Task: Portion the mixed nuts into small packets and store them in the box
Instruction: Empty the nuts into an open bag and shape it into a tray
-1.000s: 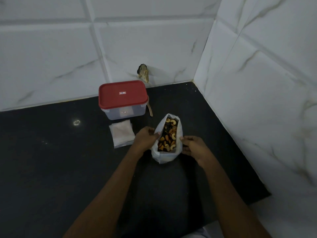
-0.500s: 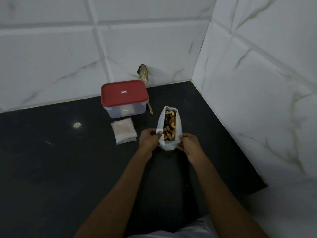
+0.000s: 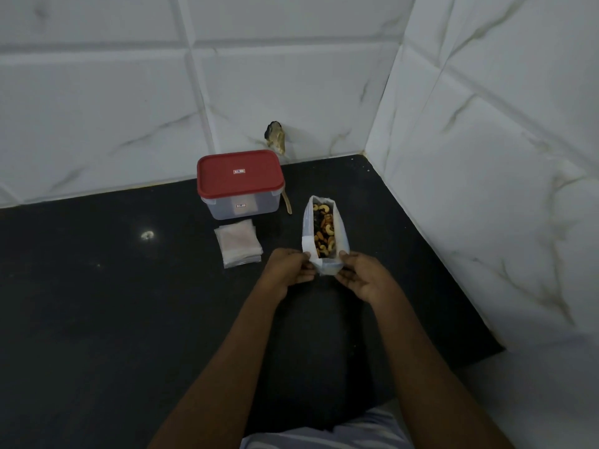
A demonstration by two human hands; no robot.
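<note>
A white bag of mixed nuts stands open on the black counter, cashews and dark pieces showing inside. My left hand pinches the near left rim of the bag and my right hand pinches the near right rim. A clear box with a red lid sits shut near the back wall. In front of it lies a small stack of clear packets.
White marble-patterned tiled walls meet in a corner behind and to the right of the bag. A small wooden stick lies beside the box. A damaged spot marks the back wall. A light reflection shows on the counter at left.
My hands slid from the bag's sides to its near rim and drew the mouth narrower. The bag now stands taller and slimmer.
</note>
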